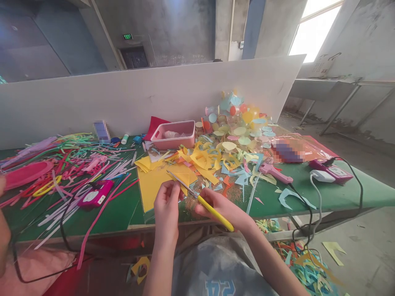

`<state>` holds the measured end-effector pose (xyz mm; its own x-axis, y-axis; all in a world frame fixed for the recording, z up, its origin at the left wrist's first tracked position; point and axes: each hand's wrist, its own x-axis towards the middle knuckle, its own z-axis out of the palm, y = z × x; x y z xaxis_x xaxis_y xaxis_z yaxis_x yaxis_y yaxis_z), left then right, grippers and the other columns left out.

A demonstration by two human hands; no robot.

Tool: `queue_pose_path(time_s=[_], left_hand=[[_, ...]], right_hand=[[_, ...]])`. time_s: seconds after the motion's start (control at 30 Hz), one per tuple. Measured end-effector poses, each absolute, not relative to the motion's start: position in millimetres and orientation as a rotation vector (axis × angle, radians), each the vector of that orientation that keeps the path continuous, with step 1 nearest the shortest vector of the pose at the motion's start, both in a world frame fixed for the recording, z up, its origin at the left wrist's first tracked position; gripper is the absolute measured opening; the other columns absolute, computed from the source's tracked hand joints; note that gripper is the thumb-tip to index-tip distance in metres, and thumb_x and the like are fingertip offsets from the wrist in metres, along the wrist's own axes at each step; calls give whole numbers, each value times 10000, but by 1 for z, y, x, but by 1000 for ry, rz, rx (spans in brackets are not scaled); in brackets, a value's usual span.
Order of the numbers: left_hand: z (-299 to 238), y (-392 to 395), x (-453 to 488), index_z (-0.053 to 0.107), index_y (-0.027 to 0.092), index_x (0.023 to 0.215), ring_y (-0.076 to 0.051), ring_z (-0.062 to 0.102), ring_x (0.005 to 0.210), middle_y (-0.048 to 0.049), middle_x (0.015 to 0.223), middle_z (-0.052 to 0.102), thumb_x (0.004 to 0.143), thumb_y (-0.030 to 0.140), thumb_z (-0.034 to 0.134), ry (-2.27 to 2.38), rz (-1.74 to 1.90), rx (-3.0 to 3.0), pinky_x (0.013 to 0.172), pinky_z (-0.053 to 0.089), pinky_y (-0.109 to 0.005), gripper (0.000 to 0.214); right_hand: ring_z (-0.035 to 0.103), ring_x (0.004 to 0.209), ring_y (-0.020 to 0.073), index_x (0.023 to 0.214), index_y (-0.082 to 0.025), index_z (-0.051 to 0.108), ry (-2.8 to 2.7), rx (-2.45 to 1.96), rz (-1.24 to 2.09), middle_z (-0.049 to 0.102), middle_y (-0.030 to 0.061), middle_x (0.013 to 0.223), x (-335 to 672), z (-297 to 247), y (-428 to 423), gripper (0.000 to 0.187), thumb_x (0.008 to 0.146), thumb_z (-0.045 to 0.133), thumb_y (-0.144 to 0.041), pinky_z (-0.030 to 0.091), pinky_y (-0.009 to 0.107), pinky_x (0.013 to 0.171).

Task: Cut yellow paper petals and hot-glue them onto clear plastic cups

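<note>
Left hand (166,209): I'm pinching a small yellow paper piece (184,181) between thumb and fingers, which seems to keep it taut and lifted clear of the desk.
Right hand (220,207): I've got it clenched around yellow-handled steel scissors (212,205), slanted in so the thin blades reach that piece's edge.
Beneath: a large yellow paper sheet (154,185), matte and flat, lies just under my hands on the green desk (345,195).
Beyond: a loose heap of cut paper scraps (212,162) spreads ahead, with a pink plastic tray (173,135) behind it.
Sides: a pink plastic glue gun (276,172) rests right; tangled coloured paper strips (74,172) sprawl left.
</note>
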<state>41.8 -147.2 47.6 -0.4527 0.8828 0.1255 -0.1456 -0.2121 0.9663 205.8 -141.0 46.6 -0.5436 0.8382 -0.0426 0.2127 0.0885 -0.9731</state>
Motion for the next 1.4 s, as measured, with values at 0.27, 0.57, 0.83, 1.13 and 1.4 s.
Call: queue_pose_path(time_s=[0.27,0.57,0.83,1.13,1.4], left_hand=[[49,-147,41,602,191,764,-98,459,630,41,664,546,752,430,756,1264,1670,972,595,382,-210,285],[48,-147,38,584,192,760,-106,466,623,33,665,547,770,474,731,1317,1696,965,590,386,-217,318],[57,-150,42,593,185,738,-102,475,607,35,655,547,710,470,774,1261,1748,908,587,397,-218,339],[49,-149,51,550,194,751,-90,471,628,45,691,529,798,427,715,1256,1793,922,601,403,-201,289],[52,-150,47,587,256,1118,-134,595,821,-7,922,615,799,366,722,1408,1903,1091,688,460,-219,364]], right_hand=[[367,692,124,881,-222,415,-1862,-1031,1459,442,-47,809,206,50,-143,522,799,626,-692,322,262,626],[329,664,111,813,-218,437,-1799,-1036,1470,394,-71,738,205,40,-138,524,740,723,-651,265,241,586],[364,697,126,909,-217,422,-1874,-999,1463,435,-44,803,204,46,-143,571,771,621,-735,326,262,615],[393,745,150,911,-220,397,-1943,-1052,1438,463,-21,847,204,53,-146,590,799,507,-789,355,291,660],[379,691,128,861,-225,399,-1934,-1115,1446,469,-45,793,207,54,-144,515,823,572,-709,346,272,625]])
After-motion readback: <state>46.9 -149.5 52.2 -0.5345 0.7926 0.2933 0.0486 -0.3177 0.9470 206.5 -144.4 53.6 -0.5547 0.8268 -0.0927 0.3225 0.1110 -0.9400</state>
